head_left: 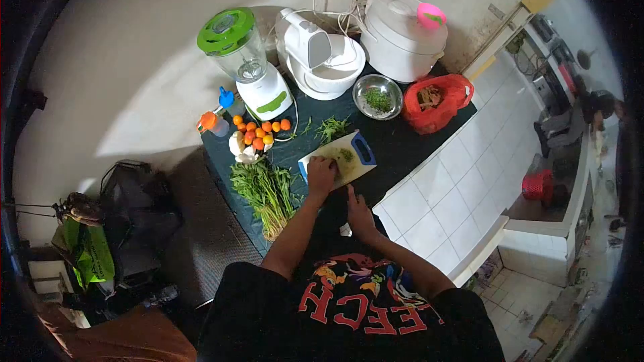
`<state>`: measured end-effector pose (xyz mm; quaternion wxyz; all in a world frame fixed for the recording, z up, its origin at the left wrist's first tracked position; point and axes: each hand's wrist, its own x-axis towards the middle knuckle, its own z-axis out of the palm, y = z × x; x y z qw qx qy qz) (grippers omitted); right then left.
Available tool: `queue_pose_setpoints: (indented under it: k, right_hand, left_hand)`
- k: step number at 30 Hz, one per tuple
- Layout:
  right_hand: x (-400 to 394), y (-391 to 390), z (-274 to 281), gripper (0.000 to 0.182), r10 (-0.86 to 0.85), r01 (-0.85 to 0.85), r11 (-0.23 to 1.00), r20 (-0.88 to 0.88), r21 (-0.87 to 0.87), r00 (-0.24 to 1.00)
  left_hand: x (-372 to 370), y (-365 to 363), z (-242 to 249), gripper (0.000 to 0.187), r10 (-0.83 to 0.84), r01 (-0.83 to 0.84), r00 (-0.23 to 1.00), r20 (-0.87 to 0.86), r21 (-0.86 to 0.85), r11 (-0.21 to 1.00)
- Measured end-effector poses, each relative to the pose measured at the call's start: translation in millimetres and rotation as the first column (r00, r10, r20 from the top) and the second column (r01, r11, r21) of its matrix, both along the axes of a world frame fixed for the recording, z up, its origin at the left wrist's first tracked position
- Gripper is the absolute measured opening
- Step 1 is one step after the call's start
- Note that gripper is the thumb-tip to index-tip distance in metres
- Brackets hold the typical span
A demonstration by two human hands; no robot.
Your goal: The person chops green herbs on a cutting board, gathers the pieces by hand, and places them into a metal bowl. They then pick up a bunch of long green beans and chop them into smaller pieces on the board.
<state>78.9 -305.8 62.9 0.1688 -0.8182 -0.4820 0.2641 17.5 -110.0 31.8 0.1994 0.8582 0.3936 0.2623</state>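
A white cutting board with blue ends (pixel 355 169) lies at an angle near the table's front edge, with a small heap of chopped greens (pixel 346 155) on it. My left hand (pixel 320 173) rests over the board's left part, fingers curled down and closed; whatever is under them is hidden. Just below the board's lower edge is my right hand (pixel 360 213), its index finger stretched towards the board and the other fingers closed around something I cannot make out. Loose cut leaves (pixel 332 129) lie behind the board. A bunch of leafy greens (pixel 261 194) is left of my left hand.
Tomatoes (pixel 258 142) and garlic (pixel 237 143) lie back left, near a blender (pixel 263 87). Behind the board stand a stand mixer (pixel 310 43), a metal bowl of chopped greens (pixel 391 111), a white rice cooker (pixel 406 37) and a red plastic bag (pixel 436 117).
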Motion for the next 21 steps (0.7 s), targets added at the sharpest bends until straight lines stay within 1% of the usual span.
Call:
queue_pose_setpoints:
  k: [1,3,4,5,6,7,9,11,13,15,16,18,19,20,21]
  right_hand:
    - [1.0,3.2,-6.1,0.062,0.0,0.0,1.0,-0.001,0.0,1.0]
    - [4.6,15.6,-14.1,0.062,0.02,-0.026,0.999,0.11,0.048,0.994]
    - [7.3,22.4,-15.1,0.062,0.018,-0.024,0.998,0.108,0.053,0.994]
    - [11.6,29.7,-16.6,0.062,0.0,-0.005,0.997,0.07,0.078,0.998]
    - [12.9,34.4,-12.0,0.062,-0.017,0.014,0.995,0.031,0.1,0.999]
    - [11.4,33.0,-6.8,0.062,-0.019,0.016,0.995,0.029,0.101,0.999]
    - [10.7,25.5,-3.3,0.078,0.03,-0.042,0.993,0.105,0.115,0.994]
    - [5.9,14.9,-7.2,0.078,0.057,-0.073,0.99,0.132,0.119,0.99]
    - [3.3,13.3,3.6,0.077,0.084,-0.104,0.987,0.157,0.124,0.984]
    - [1.2,13.8,11.3,0.074,0.093,-0.092,0.996,0.13,-0.01,0.987]
    - [1.8,13.8,3.1,0.074,0.093,-0.093,0.996,0.129,-0.01,0.987]
    - [2.5,17.1,-12.7,0.061,0.012,-0.017,0.994,0.054,0.108,0.998]
    - [4.6,22.7,-14.6,0.061,0.011,-0.017,0.994,0.054,0.108,0.999]
    - [9.7,32.7,-17.0,0.065,0.016,-0.024,0.992,0.064,0.127,0.998]
    - [13.5,39.1,-20.8,0.069,0.019,-0.03,0.989,0.075,0.146,0.997]
  left_hand:
    - [0.0,-0.1,1.9,0.016,-0.007,0.007,1.0,-0.013,-0.012,1.0]
    - [-0.4,-1.3,1.1,0.016,0.001,-0.001,1.0,0.009,-0.027,1.0]
    - [-1.5,0.3,-0.7,0.016,0.009,-0.008,0.999,0.031,-0.039,0.999]
    - [-1.3,2.1,-3.3,0.016,0.008,-0.007,1.0,0.03,-0.037,0.999]
    - [-0.5,4.2,-6.5,0.016,0.01,-0.01,1.0,-0.011,-0.053,0.999]
    - [-1.0,5.5,-10.0,0.017,0.011,-0.015,0.999,-0.053,-0.071,0.997]
    - [-1.1,6.5,-10.6,0.018,0.006,-0.013,0.996,-0.086,-0.085,0.996]
    - [0.1,4.4,-5.1,0.019,0.004,-0.016,0.993,-0.114,-0.102,0.995]
    - [-0.7,4.6,-11.6,0.02,0.007,-0.013,0.994,-0.11,-0.059,0.998]
    - [-1.5,5.7,-13.5,0.02,-0.006,-0.001,0.995,-0.101,-0.074,0.997]
    - [-2.2,5.9,-12.5,0.02,-0.019,0.01,0.995,-0.095,-0.087,0.996]
    - [-2.0,4.0,-11.0,0.02,0.006,-0.014,0.995,-0.096,-0.09,0.996]
    - [-1.4,2.8,-9.8,0.02,0.027,-0.036,0.995,-0.094,-0.092,0.995]
    - [-1.8,2.9,-8.2,0.02,0.026,-0.035,0.995,-0.094,-0.091,0.995]
    - [-3.0,3.5,-6.2,0.021,0.016,-0.027,0.997,-0.079,-0.137,0.99]
